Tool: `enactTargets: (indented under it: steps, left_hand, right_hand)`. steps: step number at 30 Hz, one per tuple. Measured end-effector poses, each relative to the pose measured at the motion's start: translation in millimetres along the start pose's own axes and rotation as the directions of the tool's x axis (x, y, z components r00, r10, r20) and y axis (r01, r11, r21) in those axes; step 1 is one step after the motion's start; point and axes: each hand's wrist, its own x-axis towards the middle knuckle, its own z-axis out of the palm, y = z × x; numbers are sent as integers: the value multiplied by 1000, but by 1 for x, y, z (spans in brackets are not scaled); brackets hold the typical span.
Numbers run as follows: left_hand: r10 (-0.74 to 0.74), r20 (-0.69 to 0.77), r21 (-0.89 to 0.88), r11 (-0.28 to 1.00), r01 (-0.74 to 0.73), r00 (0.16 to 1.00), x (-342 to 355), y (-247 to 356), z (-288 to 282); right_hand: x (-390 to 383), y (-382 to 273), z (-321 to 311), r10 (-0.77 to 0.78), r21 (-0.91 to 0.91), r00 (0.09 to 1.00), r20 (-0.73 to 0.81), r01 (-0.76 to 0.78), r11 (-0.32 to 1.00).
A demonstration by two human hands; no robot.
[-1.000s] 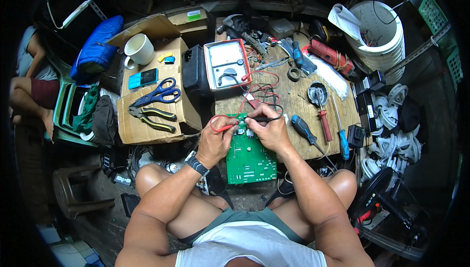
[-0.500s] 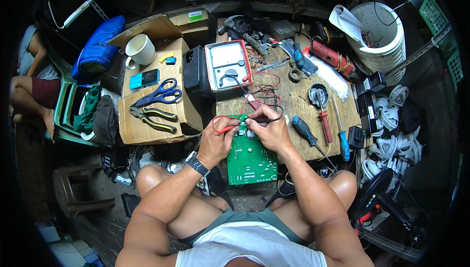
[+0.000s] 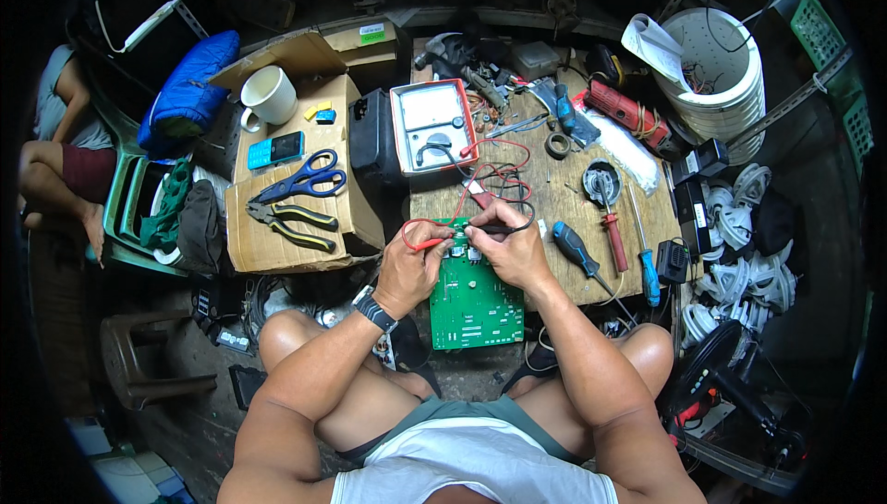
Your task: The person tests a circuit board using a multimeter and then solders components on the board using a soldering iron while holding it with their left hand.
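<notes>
A green circuit board (image 3: pixel 476 305) rests at the table's near edge, its lower part jutting out over my lap. My left hand (image 3: pixel 414 259) is closed on a red test probe (image 3: pixel 428 245) at the board's upper left. Opposite it, my right hand (image 3: pixel 510 247) pinches a black test probe (image 3: pixel 504 228). Both hands meet over the top end of the board, and the fingers hide the probe tips. Red and black leads (image 3: pixel 504 171) run from the probes to an analog multimeter (image 3: pixel 430 125) in a red-edged box beyond the board.
On a cardboard box (image 3: pixel 254 250) at left lie pliers (image 3: pixel 294 225), scissors (image 3: pixel 300 178), a phone (image 3: pixel 275 149) and a mug (image 3: pixel 269 95). Screwdrivers (image 3: pixel 575 247), a soldering iron (image 3: pixel 612 231) and tape (image 3: pixel 557 145) lie right. A white bucket (image 3: pixel 725 70) stands far right. Another person (image 3: pixel 69 134) sits far left.
Both hands stay in place over the board with the probes. The view has shifted very slightly; nothing else has visibly moved.
</notes>
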Motion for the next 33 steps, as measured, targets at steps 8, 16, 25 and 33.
enactTargets:
  steps: [8,16,25,33]
  left_hand:
    - [7,4,7,1000,-7,1000,1,1,-1]
    - [38,-7,16,999,-38,999,0,0,0]
    - [3,2,6,1000,-3,1000,1,2,-1]
    - [17,-2,13,1000,-17,1000,1,2,0]
  right_hand:
    - [0,0,0,0,9,1000,5,0,1000]
    - [0,0,1,4,4,1000,-3,-4,1000]
    - [0,-1,1,1,-7,1000,-1,-1,1000]
    - [0,0,0,7,0,1000,9,-7,1000]
